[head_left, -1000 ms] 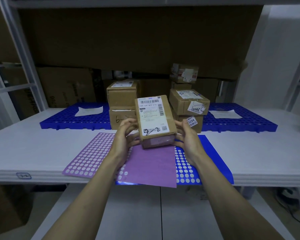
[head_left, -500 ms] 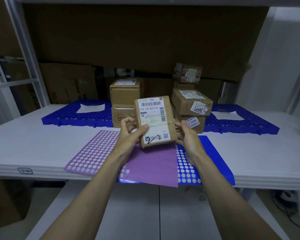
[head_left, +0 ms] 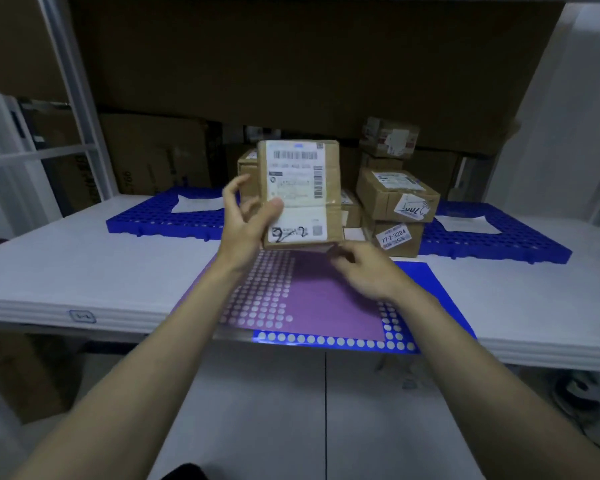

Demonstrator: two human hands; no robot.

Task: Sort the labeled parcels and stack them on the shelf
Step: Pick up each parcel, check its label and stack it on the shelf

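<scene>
I hold a small brown parcel (head_left: 300,192) upright above the shelf, its white barcode label facing me with "2-2" written at the bottom. My left hand (head_left: 248,223) grips its left edge, thumb pressed on the label. My right hand (head_left: 362,271) sits just below the parcel's lower right corner, fingers curled under it; whether they touch it is unclear. Behind stand stacked brown parcels (head_left: 395,199) on a blue perforated mat (head_left: 492,237), partly hidden by the held one.
A purple dotted sticker sheet (head_left: 305,296) lies over a blue one (head_left: 416,327) at the white shelf's front edge (head_left: 49,306). White paper slips (head_left: 196,202) lie on the blue mat. Large cartons (head_left: 153,157) line the back. A metal upright (head_left: 73,91) stands left.
The parcel has been lifted and tilted upright toward me. My right hand has come off its right side and dropped below its lower right corner; my left hand keeps its grip.
</scene>
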